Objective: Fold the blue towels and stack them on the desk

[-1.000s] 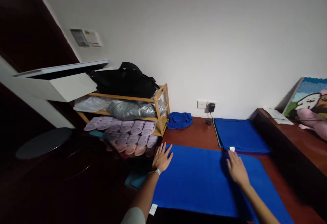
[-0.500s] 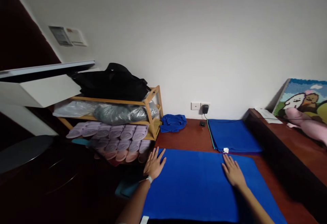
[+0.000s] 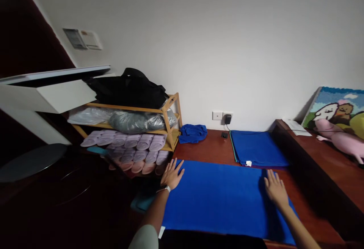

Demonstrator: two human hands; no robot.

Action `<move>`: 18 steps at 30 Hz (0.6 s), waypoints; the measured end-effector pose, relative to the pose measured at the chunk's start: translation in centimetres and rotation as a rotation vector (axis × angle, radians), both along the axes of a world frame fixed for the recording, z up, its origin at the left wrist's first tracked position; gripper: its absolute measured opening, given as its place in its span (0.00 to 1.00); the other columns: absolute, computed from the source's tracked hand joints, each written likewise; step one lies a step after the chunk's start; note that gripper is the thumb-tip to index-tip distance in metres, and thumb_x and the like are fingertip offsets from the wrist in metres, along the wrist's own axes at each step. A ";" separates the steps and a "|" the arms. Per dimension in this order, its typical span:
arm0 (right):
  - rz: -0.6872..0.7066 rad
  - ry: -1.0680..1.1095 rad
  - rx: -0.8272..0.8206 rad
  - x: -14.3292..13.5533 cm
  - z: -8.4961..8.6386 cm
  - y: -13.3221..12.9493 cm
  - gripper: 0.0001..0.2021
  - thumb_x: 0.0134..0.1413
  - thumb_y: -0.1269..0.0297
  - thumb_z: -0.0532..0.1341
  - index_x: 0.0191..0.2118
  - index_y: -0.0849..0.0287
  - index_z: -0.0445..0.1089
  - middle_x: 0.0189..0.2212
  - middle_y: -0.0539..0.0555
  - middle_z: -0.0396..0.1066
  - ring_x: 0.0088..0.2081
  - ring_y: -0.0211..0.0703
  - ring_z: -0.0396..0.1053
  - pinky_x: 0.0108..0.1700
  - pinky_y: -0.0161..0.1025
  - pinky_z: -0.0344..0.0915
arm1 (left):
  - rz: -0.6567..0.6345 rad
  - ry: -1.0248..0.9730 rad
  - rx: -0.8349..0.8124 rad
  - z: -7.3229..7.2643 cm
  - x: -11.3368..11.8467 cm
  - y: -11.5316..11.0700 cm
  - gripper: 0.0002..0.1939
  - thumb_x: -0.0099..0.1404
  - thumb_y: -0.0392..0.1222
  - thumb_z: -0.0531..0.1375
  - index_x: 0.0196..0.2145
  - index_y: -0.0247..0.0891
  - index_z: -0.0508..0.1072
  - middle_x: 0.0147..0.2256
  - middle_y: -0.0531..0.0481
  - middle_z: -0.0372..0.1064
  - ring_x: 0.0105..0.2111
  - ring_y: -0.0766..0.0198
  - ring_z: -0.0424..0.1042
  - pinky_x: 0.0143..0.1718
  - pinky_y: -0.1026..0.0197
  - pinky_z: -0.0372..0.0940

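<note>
A blue cloth [image 3: 218, 199] lies spread flat on the reddish-brown table [image 3: 210, 148], with a white tag at its near left corner. My left hand [image 3: 172, 174] rests palm down on the cloth's far left corner, fingers spread. Near the far right corner, my right hand [image 3: 275, 189] is flat with its fingers a little apart, over the cloth's edge; it holds nothing. Behind the cloth at the right sits a folded blue cloth stack [image 3: 257, 148] with a white tag. A crumpled blue cloth [image 3: 193, 133] lies at the back left of the table.
On the left, a wooden rack [image 3: 167, 120] holds a black bag [image 3: 131, 90], plastic-wrapped items and several slippers [image 3: 132, 141]. A black plug [image 3: 228, 119] sits in the wall socket. At right, a raised ledge [image 3: 321, 150] bears a pink plush toy [image 3: 341, 137] and a picture.
My right hand has moved right along the cloth's far edge, toward its right corner. My left hand stays at the far left corner. The view has shifted slightly.
</note>
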State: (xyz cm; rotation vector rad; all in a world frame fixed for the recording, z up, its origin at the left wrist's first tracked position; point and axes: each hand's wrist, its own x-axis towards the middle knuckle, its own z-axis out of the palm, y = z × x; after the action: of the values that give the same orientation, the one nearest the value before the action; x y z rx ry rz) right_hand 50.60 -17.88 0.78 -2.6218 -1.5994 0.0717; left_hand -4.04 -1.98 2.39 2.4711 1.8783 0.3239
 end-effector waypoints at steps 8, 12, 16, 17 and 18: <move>0.516 0.222 0.146 -22.0 0.9 -1.2 0.34 0.72 0.45 0.38 0.75 0.57 0.42 0.74 0.51 0.42 0.74 0.48 0.39 0.74 0.52 0.41 | -0.008 -0.027 0.005 -0.2 0.1 0.2 0.29 0.75 0.55 0.49 0.70 0.51 0.57 0.74 0.48 0.44 0.73 0.46 0.46 0.71 0.42 0.45; 0.470 0.229 0.086 -21.2 0.4 -1.6 0.34 0.72 0.43 0.40 0.75 0.57 0.43 0.73 0.51 0.42 0.74 0.48 0.40 0.74 0.53 0.40 | -0.007 -0.006 0.006 0.0 0.2 0.2 0.29 0.74 0.55 0.49 0.70 0.50 0.58 0.74 0.46 0.46 0.72 0.45 0.46 0.70 0.43 0.46; 0.298 0.158 0.045 -11.9 -1.1 -3.7 0.35 0.71 0.44 0.40 0.75 0.58 0.43 0.73 0.52 0.43 0.74 0.48 0.39 0.74 0.54 0.39 | 0.002 0.010 0.013 -0.1 0.1 0.5 0.30 0.74 0.56 0.49 0.70 0.51 0.57 0.73 0.47 0.47 0.73 0.47 0.46 0.70 0.44 0.47; 0.245 0.138 0.028 -8.9 -1.6 -4.5 0.35 0.70 0.44 0.41 0.75 0.58 0.43 0.74 0.52 0.44 0.74 0.48 0.38 0.74 0.54 0.39 | 0.001 0.013 0.020 -0.3 0.1 0.6 0.30 0.74 0.56 0.49 0.70 0.50 0.57 0.73 0.47 0.48 0.72 0.47 0.46 0.70 0.44 0.47; 0.186 0.117 0.011 -5.8 -2.2 -5.4 0.36 0.69 0.45 0.40 0.75 0.58 0.43 0.74 0.52 0.44 0.74 0.49 0.38 0.74 0.54 0.40 | 0.000 0.018 0.028 -0.5 0.0 0.7 0.30 0.74 0.56 0.49 0.70 0.50 0.57 0.73 0.47 0.49 0.72 0.47 0.47 0.70 0.44 0.47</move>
State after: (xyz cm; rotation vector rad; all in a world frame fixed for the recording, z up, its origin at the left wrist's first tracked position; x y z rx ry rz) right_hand 44.81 -23.25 -1.40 -2.4043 -1.7914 0.2217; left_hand -4.09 -1.24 1.87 2.5005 1.8931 0.3322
